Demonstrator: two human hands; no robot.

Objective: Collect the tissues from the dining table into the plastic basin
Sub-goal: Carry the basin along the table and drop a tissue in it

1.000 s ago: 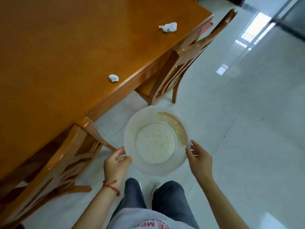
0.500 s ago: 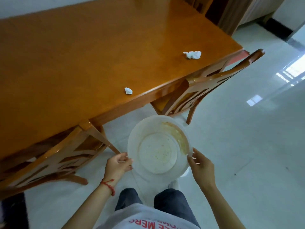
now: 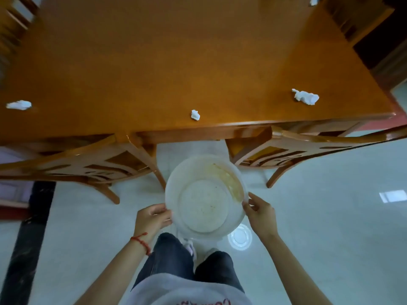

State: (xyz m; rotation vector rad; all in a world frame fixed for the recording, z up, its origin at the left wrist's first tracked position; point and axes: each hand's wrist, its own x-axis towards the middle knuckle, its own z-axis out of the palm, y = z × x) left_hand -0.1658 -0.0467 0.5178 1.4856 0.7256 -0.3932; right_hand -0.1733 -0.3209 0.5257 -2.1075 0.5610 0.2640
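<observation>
I hold a translucent white plastic basin (image 3: 204,198) with a brown stain inside, below the table's near edge, between two chairs. My left hand (image 3: 152,219) grips its left rim and my right hand (image 3: 261,213) grips its right rim. On the orange wooden dining table (image 3: 154,62) lie crumpled white tissues: a small one (image 3: 195,115) near the front edge, a larger one (image 3: 305,97) at the right, one (image 3: 18,105) at the far left, and a scrap (image 3: 314,0) at the top right corner.
Two wooden chairs are tucked at the table's near side, one at the left (image 3: 77,164) and one at the right (image 3: 308,148). The floor is pale glossy tile with a dark strip (image 3: 28,238) at the left. My legs and shoes stand below the basin.
The view has swung left to face the table square on; the far-left tissue and the corner scrap have come into sight. Both hands still hold the basin, now between the chairs.
</observation>
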